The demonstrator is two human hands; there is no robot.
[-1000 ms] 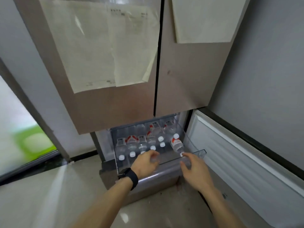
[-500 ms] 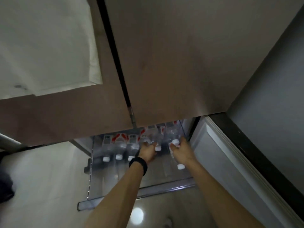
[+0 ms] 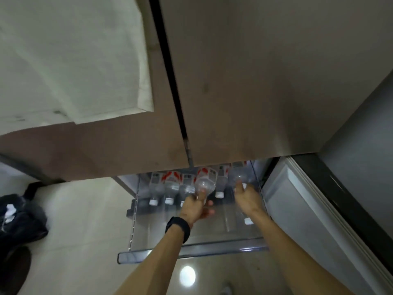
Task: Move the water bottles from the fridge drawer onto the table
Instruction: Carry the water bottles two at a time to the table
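Several clear water bottles [image 3: 170,184] with red-and-white labels and white caps lie in a row at the back of the pulled-out transparent fridge drawer [image 3: 191,252]. My left hand [image 3: 195,207], with a black wristband, grips one water bottle [image 3: 205,184] near its neck and holds it tilted above the row. My right hand [image 3: 247,199] is closed over another bottle [image 3: 240,177] at the drawer's right side; its white cap [image 3: 247,221] shows below my wrist. The fridge doors hide the bottles' far ends.
The brown upper fridge doors [image 3: 255,81] hang just above the drawer, with paper sheets [image 3: 74,60] taped on the left one. An open lower door [image 3: 308,220] stands to the right. A dark bag [image 3: 19,220] lies on the tiled floor at left.
My left hand has taken a bottle and raised it out of the row. My right hand stays on the bottle at the right side. The view has moved a little closer to the drawer.
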